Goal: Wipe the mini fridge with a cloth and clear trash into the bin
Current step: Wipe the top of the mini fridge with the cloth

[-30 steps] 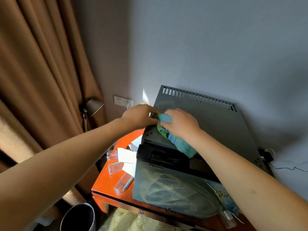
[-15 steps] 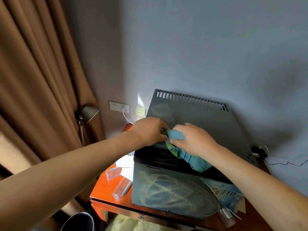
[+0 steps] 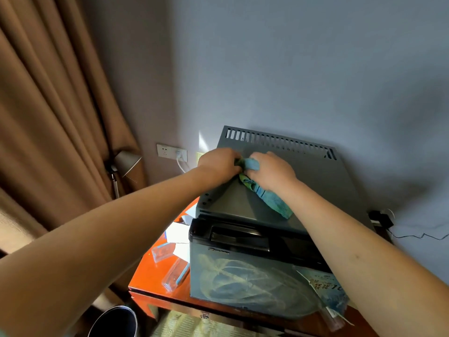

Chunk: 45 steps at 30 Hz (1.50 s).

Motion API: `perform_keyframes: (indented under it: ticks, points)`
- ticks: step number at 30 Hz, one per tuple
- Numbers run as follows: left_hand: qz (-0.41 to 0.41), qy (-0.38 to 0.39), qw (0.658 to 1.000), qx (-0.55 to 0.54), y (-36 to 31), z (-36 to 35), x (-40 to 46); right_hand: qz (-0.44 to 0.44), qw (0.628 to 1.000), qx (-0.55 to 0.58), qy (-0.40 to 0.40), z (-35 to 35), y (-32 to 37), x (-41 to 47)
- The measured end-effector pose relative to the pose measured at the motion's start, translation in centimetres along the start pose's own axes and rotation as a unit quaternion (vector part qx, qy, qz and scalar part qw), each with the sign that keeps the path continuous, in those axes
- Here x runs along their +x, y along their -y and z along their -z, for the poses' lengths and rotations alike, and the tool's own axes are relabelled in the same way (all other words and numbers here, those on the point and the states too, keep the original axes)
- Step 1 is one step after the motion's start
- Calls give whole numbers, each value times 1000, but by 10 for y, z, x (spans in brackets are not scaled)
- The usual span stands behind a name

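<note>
A: Where is the cloth?

B: The blue-green cloth [image 3: 264,193] lies on the grey top of the mini fridge [image 3: 315,181], toward its 10 o'clock corner. The left hand [image 3: 218,164] and the right hand [image 3: 272,171] meet over its bunched end, both with fingers curled round the fabric, gripping it. A loose tail trails toward 5 o'clock, under the right wrist, ending short of the top's front edge.

A: And the edges nearby?

B: The left hand sits at the top's left edge, knuckles just beside it. The vent slots [image 3: 279,142] run along the back edge at 12 o'clock, close past the fingers. The back edge stands against the wall [image 3: 291,69].

A: Room to move?

B: Bare grey top stretches from the hands toward 3 o'clock, as far as the right edge. The black door band [image 3: 233,237] lies at 6 o'clock.

A: Around the fridge?

B: It stands on an orange table [image 3: 150,280]. At 8 o'clock from the fridge lie white papers [image 3: 177,232] and clear plastic packets [image 3: 175,276], just beside its left side. A printed wrapper [image 3: 328,288] hangs at the front right corner. The bin [image 3: 114,322] is on the floor at 7 o'clock, below the table's edge. A curtain [image 3: 48,117] fills the left, with a lamp [image 3: 126,161] and a wall socket [image 3: 171,152] between it and the fridge.
</note>
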<state>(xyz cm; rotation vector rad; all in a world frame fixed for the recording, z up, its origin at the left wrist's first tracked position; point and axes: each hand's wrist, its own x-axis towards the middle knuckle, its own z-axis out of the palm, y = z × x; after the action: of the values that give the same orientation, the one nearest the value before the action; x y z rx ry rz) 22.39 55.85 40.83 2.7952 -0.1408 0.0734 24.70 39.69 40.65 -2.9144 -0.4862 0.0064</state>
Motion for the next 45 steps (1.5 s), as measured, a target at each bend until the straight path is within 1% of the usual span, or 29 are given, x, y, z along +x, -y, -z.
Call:
perform_keyframes:
  ticks: [2, 6, 8, 10, 13, 15, 19, 22, 24, 30, 34, 36, 38, 40, 43, 45]
  points:
    - [-4, 0, 1000, 15, -1, 2, -9, 0, 1000, -8, 15, 2, 3, -12]
    - [-54, 47, 997, 35, -5, 13, -40, 43, 997, -8, 56, 9, 2, -58]
    - [-80, 52, 995, 41, -9, 12, -52, 59, 996, -15, 69, 12, -2, -75]
    - [-84, 50, 994, 44, -13, 10, -54, 70, 993, -25, 91, 17, -4, -77]
    - [-73, 57, 995, 33, -13, 9, -40, 97, 983, -75, 134, 27, -6, -54]
    - [-58, 41, 997, 25, -11, 5, -25, 105, 980, -100, 139, 33, -10, -32]
    - [-13, 11, 1000, -5, -9, -3, 22, 100, 981, -74, 152, 34, -27, 26]
    - [5, 7, 1000, 1, -5, -5, 62, 88, 984, -44, 145, 28, -37, 66]
    - [15, 9, 1000, 12, -2, -4, 86, 69, 990, -25, 121, 24, -41, 85]
    - [15, 15, 999, 29, 2, -1, 123, 19, 998, -29, 55, 11, -39, 108]
    - [7, 3, 998, 65, -3, 1, 111, -3, 998, -41, 45, 11, -32, 91]
    - [-8, 14, 996, 86, -6, 4, 96, 1, 997, -42, 64, 13, -27, 77]
    - [-24, 28, 996, 79, -3, 5, 75, 13, 995, -40, 93, 14, -22, 57]
    - [-39, 29, 997, 61, 3, 3, 54, 28, 993, -44, 105, 12, -19, 37]
    - [-62, 20, 996, 61, 7, 0, 37, 45, 993, -59, 93, 11, -16, 21]
    - [-66, 15, 996, 58, 9, -1, 41, 54, 993, -63, 84, 12, -16, 26]
